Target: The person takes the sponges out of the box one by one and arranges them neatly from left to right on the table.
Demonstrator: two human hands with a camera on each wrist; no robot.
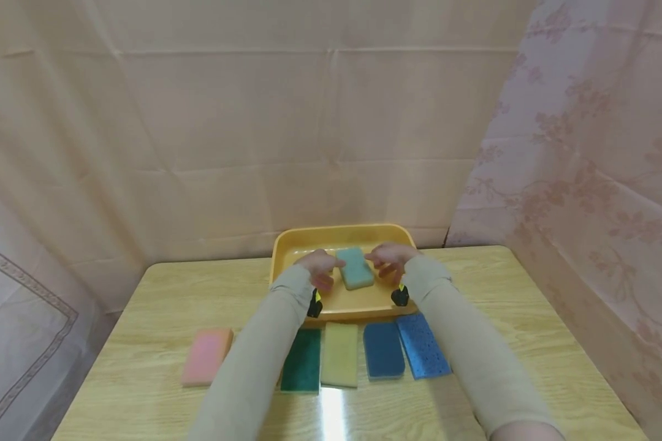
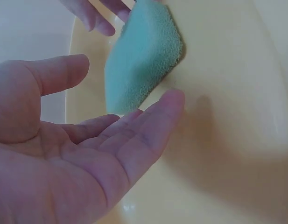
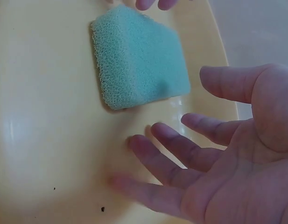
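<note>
A mint-green sponge [image 1: 355, 268] lies flat on the floor of a yellow plastic tray [image 1: 342, 231]. My left hand [image 1: 319, 268] is at the sponge's left side, its fingers extended and slightly bent. In the left wrist view the left hand [image 2: 101, 140] has its palm turned up and its fingertips right by the sponge's edge [image 2: 144, 56]. On the opposite side is my right hand [image 1: 393, 257]. The right wrist view shows the right hand [image 3: 204, 149] with spread fingers, a gap between them and the sponge [image 3: 144, 58]. Neither hand grips anything.
In front of the tray lie a dark green sponge [image 1: 301, 361], a pale yellow one [image 1: 339, 355], a dark blue one [image 1: 384, 350] and a bright blue one [image 1: 422, 346]. A pink sponge [image 1: 207, 357] lies left on the wooden table [image 1: 160, 318]. Curtains [image 1: 309, 122] hang behind.
</note>
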